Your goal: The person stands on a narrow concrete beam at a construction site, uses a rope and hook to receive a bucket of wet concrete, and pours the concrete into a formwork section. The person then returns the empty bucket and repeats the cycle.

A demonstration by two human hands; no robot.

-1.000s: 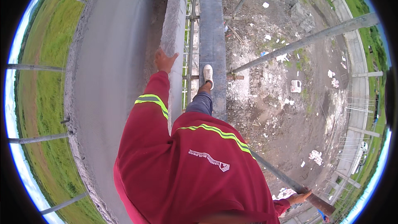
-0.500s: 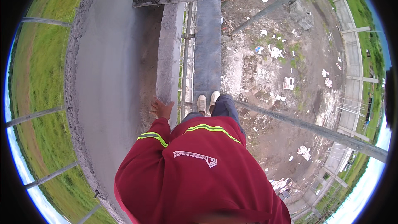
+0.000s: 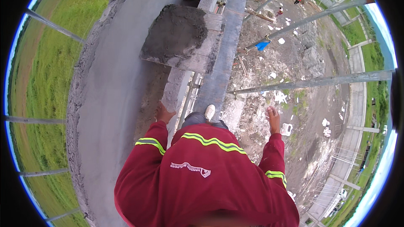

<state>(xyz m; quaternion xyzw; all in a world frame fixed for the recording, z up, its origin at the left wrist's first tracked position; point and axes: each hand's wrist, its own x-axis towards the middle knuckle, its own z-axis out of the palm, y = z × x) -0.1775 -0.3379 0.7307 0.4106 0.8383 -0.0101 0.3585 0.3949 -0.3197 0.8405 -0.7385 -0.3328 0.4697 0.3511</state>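
Observation:
My left hand [image 3: 165, 112] rests on the narrow concrete ledge [image 3: 173, 87], thumb and fingers spread and nothing in the grasp. Out to the right, my right hand [image 3: 273, 119] hangs in the air above the ground far below, fingers extended and empty. Ahead of me a flat board [image 3: 213, 59] lies across the ledge and overlaps the walkway. A heap of wet grey mortar [image 3: 179, 29] covers much of it. One white shoe [image 3: 210, 112] shows on the narrow metal walkway plank [image 3: 229, 38].
Left of the ledge runs a smooth grey cement surface [image 3: 109, 84] with a rough outer edge. Steel scaffold pipes [image 3: 320, 80] cross on the right, one with a blue cloth [image 3: 261, 45]. Far below lies debris-strewn ground [image 3: 311, 134], with several people [image 3: 298, 0] at the far end.
My view has moved forward along the walkway, bringing the mortar board nearer and fully into sight. My right hand has come into view. My left hand stays on the ledge.

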